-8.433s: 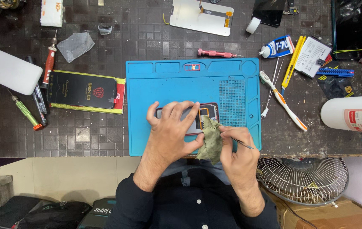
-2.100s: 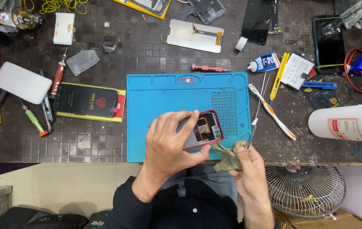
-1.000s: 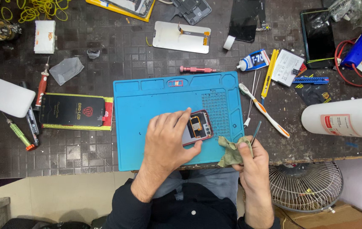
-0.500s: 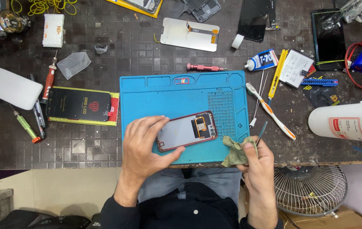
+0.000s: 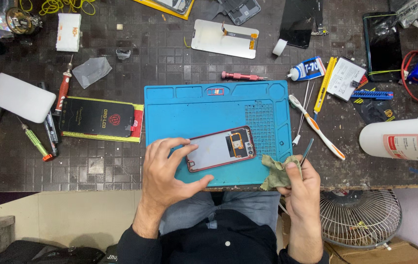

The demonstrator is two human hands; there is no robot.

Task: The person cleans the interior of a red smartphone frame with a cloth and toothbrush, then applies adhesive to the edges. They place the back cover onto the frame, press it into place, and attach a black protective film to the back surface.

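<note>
An opened phone with a red frame (image 5: pixel 221 148) lies on the blue work mat (image 5: pixel 204 107), its inner parts showing at the right end. My left hand (image 5: pixel 167 168) rests on the mat's near-left part, with fingertips touching the phone's left end. My right hand (image 5: pixel 301 183) sits at the mat's near-right corner, gripping a crumpled green-grey cloth (image 5: pixel 275 172) and thin tweezers (image 5: pixel 307 151) that stick up between the fingers.
A toothbrush (image 5: pixel 316 127), a red screwdriver (image 5: pixel 241 76), a glue tube (image 5: pixel 309 69) and a white bottle (image 5: pixel 405 139) lie right of and behind the mat. A boxed phone screen (image 5: pixel 97 118), screwdrivers and a white pad (image 5: pixel 20 98) are at left. A fan (image 5: pixel 358 217) stands below the table edge.
My left hand has slid off the phone to its left end, uncovering it. The phone now lies flat on the mat. My right hand with cloth and tweezers has drawn back to the mat's corner.
</note>
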